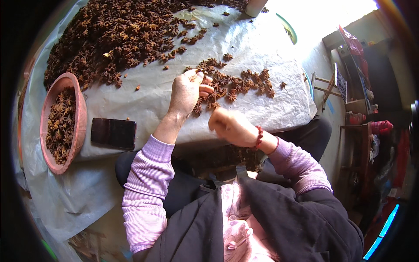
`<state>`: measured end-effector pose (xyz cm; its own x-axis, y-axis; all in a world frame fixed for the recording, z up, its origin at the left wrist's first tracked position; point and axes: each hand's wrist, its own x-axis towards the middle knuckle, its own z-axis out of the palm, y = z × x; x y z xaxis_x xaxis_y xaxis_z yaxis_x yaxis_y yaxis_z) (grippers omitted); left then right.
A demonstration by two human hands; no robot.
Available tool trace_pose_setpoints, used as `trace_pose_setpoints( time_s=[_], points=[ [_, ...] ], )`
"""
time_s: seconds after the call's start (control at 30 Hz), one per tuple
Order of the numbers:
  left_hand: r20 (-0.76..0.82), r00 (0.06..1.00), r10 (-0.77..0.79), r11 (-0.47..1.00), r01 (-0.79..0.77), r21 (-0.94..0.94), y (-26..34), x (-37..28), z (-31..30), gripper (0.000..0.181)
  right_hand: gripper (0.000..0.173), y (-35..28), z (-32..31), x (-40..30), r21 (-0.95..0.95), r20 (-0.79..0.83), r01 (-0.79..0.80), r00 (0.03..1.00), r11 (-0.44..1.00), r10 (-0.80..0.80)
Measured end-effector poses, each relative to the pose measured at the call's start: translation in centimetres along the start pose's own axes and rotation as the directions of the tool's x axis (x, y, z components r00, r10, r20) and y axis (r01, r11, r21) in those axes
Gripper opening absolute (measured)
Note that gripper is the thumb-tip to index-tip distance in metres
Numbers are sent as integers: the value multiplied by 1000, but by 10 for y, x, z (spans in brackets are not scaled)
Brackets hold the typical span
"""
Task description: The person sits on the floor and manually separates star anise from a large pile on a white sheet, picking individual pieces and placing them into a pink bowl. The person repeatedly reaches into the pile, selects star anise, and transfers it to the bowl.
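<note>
My left hand (186, 93) is over the left side of a small spread of star anise (232, 85) on the plastic-covered table (147, 98). Its thumb and index finger meet at the tips, and the other fingers are curled among the pods. Whether a pod sits in that pinch is too small to tell. Close to the table's front edge, my right hand (234, 127) is blurred, with its fingers curled just below the same pods. What it may hold is hidden. A red bead bracelet (259, 137) circles the right wrist.
A large heap of star anise (118, 36) covers the table's far left. A pink plastic basket (81, 111) of star anise stands at the left, beside a dark smartphone (113, 133). A pale cylindrical object (255, 7) is at the far edge. A wooden folding frame (330, 85) stands at the right.
</note>
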<state>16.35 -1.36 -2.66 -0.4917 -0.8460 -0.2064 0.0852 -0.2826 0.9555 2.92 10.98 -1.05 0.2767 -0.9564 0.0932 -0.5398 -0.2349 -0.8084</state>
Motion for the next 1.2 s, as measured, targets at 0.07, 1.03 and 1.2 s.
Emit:
trace_pose_setpoints(
  time_s=[0.07, 1.03, 1.2],
  points=[
    [71, 997, 20, 1000, -18, -21, 1, 2, 0, 26, 12, -1, 9, -9, 73, 266, -207, 947, 976, 181],
    [41, 864, 502, 614, -389, 687, -13, -8, 10, 20, 21, -28, 13, -6, 79, 161, -184, 972, 980, 169],
    [104, 798, 593, 509, -472, 720, -6, 4, -8, 28, 22, -2, 44, 10, -542, 129, 107, 991, 833, -43]
  ],
)
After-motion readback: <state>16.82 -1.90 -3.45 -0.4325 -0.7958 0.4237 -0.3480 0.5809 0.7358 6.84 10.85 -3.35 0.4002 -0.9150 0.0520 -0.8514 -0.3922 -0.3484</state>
